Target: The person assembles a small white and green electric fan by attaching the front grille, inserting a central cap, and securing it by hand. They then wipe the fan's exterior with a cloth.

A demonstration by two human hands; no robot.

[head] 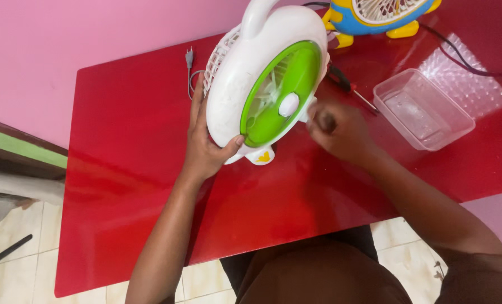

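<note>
Standing between both hands — white-green fan (265,84); left hand (206,147) gripping

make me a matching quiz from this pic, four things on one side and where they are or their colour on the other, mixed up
Things:
1. fan
2. tub
3. screwdriver
4. plug

Descriptions:
A. clear, with nothing in it, on the table's right side
B. white and green, gripped by the left hand
C. lying between the fan and the tub
D. grey, on the table near the pink wall

Pairs: 1-B, 2-A, 3-C, 4-D
</note>
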